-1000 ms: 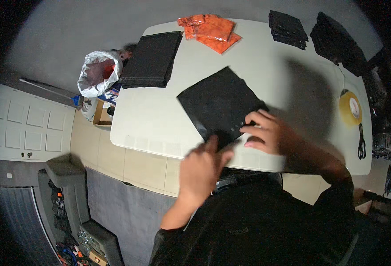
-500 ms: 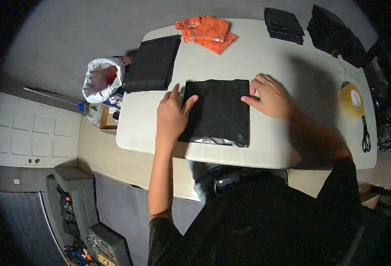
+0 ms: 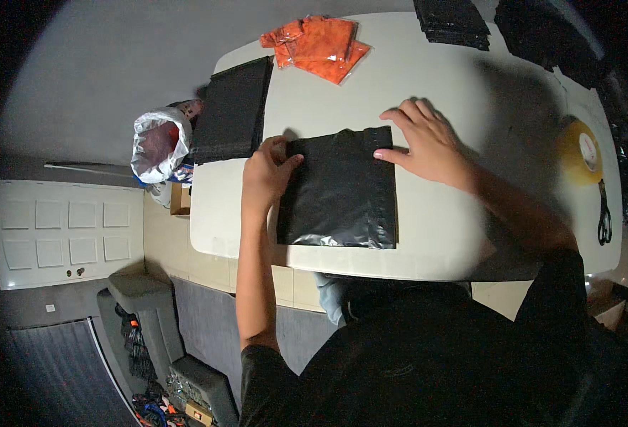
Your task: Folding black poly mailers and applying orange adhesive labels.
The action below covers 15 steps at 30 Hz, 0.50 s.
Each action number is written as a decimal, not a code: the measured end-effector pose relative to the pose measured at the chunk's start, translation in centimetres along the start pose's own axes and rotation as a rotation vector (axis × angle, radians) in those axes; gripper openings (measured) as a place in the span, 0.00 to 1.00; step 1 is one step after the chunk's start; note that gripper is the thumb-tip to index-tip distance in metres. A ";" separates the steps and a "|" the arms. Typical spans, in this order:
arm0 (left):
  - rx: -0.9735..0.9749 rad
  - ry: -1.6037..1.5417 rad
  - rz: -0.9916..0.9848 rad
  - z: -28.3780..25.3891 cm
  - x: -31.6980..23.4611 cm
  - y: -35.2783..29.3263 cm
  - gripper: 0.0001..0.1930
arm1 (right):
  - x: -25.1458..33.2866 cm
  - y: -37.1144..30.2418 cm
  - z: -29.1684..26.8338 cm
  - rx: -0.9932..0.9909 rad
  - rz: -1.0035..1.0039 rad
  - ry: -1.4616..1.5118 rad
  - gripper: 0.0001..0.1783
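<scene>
While blk pkg (image 3: 336, 196) lies flat, L hand (image 3: 264, 176) is at edge — grip unclear — R hand (image 3: 428, 146) splayed.

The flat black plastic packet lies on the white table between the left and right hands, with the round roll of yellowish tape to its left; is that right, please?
The side is wrong: the head view shows the round roll of yellowish tape to the right of the flat black plastic packet. The rest stands.

The head-worn fisheye looks down from near above the white table (image 3: 428, 78).
</scene>
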<state>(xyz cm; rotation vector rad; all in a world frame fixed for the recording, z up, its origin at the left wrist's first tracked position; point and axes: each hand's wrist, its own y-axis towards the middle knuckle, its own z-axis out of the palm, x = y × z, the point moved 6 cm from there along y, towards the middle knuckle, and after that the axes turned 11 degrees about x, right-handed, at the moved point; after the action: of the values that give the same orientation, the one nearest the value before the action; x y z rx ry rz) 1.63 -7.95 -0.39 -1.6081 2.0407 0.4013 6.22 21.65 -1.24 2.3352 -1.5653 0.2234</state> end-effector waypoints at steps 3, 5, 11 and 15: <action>0.045 -0.008 -0.024 -0.2 0.1 0.3 0.24 | -0.2 0.2 0.4 -0.029 -0.011 0.003 0.33; 0.000 0.034 0.019 -0.7 0.1 0.4 0.23 | -0.2 0.3 0.4 -0.075 -0.038 0.012 0.32; 0.029 0.058 -0.013 -0.4 0.2 0.6 0.20 | -0.3 0.2 0.7 -0.029 -0.049 0.016 0.31; 0.011 0.026 0.036 0.0 0.8 1.0 0.21 | -0.3 -0.1 0.5 -0.102 -0.068 0.030 0.30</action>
<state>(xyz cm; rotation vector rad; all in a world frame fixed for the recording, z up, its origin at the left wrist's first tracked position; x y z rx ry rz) 0.57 -8.35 -0.92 -1.5801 2.0900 0.3827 6.15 21.72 -1.78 2.2916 -1.4457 0.1583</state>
